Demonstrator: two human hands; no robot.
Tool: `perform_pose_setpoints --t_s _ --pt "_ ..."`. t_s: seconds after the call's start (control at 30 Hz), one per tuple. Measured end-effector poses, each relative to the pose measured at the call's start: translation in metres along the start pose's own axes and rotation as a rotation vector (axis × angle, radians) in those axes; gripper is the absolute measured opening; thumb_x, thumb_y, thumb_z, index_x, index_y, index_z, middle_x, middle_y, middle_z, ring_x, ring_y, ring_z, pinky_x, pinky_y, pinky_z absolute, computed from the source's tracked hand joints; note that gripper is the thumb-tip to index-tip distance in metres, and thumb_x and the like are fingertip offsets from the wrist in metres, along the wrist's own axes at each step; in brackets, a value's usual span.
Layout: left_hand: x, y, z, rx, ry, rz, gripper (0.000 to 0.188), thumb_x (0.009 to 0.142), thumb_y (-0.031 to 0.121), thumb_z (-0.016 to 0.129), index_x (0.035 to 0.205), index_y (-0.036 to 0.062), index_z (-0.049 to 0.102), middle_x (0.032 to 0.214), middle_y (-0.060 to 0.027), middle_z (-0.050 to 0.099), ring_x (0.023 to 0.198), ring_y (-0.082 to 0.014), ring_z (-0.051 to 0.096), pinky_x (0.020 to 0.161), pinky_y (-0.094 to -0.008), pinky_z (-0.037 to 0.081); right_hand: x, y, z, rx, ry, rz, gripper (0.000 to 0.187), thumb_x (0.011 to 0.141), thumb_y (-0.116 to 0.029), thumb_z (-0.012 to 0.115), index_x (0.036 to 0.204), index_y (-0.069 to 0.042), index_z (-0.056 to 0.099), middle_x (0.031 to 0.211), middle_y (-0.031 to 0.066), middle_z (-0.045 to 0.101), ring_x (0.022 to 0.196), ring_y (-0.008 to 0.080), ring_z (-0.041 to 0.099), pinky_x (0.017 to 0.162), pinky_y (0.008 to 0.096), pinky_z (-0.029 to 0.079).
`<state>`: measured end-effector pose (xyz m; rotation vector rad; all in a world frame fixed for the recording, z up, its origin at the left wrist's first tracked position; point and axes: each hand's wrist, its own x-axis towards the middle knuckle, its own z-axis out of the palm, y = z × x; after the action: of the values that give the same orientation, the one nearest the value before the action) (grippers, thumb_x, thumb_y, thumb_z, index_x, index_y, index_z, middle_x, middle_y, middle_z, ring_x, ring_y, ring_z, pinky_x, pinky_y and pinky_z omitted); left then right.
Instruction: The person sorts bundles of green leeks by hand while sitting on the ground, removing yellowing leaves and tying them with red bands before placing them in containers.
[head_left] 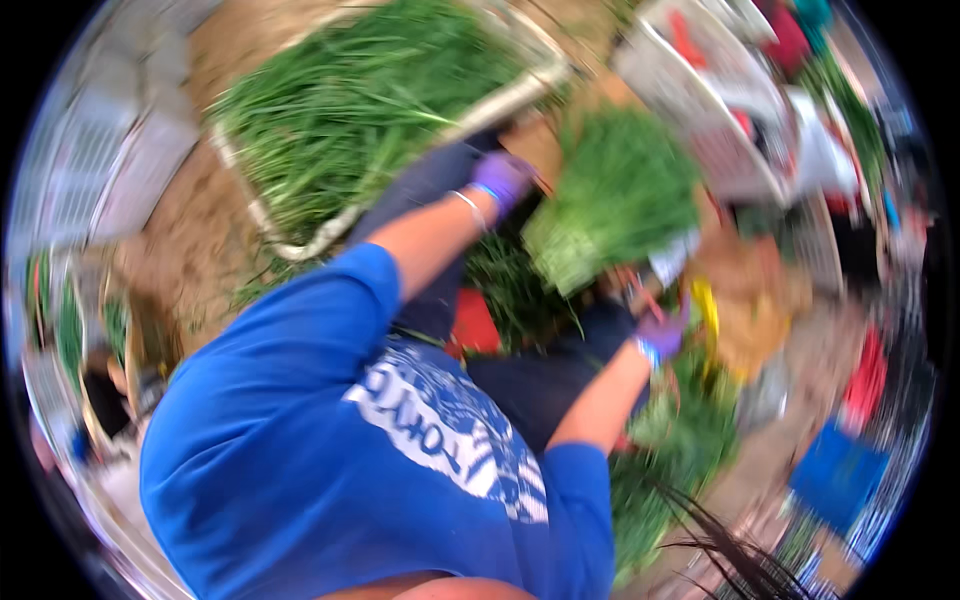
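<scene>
"Where's the bunch [615, 195], and what could go wrong?"

"Far side, between the left hand [503, 178] and the right hand [663, 325]. Stems could slip out and scatter, I'd judge, since blur hides whether anything binds them."

"Anything else?"

"Strays could mix with the loose greens [680, 490] at near right. An elbow swung wide could also bump the crate [333, 232] at far left."

"And the fingers?"

"Blurred. I cannot tell whether either hand's are spread, pressed together or pinching something."

"Any writing?"

"White lettering [430, 435] on the blue shirt [270, 440]; I make out no brand or label elsewhere."
</scene>
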<state>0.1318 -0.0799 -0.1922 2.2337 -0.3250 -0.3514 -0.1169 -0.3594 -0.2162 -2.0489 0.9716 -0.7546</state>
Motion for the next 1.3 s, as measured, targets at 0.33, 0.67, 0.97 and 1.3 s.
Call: perform_pose_setpoints --t_s 0.33,0.67,0.97,1.3 --pt "0.028 -0.016 -0.026 -0.903 -0.136 -0.271 0.014 0.078 0.010 0.061 0.088 0.0001 0.064 0.070 -0.0006 0.058 0.056 -0.0061 0.049 0.050 -0.0190 0.036 0.000 -0.061 -0.005 1.394 0.400 0.540 0.034 0.089 -0.011 0.033 0.115 0.000 0.051 0.044 -0.0073 0.026 0.036 0.0044 0.021 0.034 0.0181 0.024" --pt "0.029 -0.005 -0.038 -0.879 -0.025 -0.425 0.021 0.084 0.016 0.051 0.101 0.0094 0.061 0.093 -0.0001 0.062 0.083 -0.0107 0.058 0.079 -0.0287 0.045 0.001 -0.068 -0.019 1.290 0.415 0.456 0.029 0.084 -0.008 0.041 0.105 0.001 0.059 0.047 -0.0086 0.021 0.038 0.0030 0.021 0.038 0.0168 0.023" --pt "0.087 -0.016 -0.171 -1.445 0.079 0.043 0.020 0.086 0.014 0.050 0.100 0.0046 0.060 0.085 -0.0051 0.063 0.076 -0.0142 0.058 0.077 -0.0336 0.046 0.004 -0.065 -0.007 1.251 0.365 0.529 0.031 0.082 -0.011 0.039 0.100 0.002 0.060 0.046 -0.0068 0.023 0.037 0.0053 0.023 0.035 0.0181 0.024" --pt "0.076 -0.009 -0.178 -1.498 -0.336 0.226 0.026 0.085 0.014 0.051 0.107 0.0018 0.056 0.090 -0.0074 0.062 0.082 -0.0181 0.058 0.084 -0.0363 0.043 0.052 -0.146 0.018 0.943 -0.139 0.312 0.020 0.083 -0.019 0.052 0.087 -0.005 0.066 0.053 -0.0014 0.045 0.041 0.0099 0.041 0.039 0.0222 0.032"
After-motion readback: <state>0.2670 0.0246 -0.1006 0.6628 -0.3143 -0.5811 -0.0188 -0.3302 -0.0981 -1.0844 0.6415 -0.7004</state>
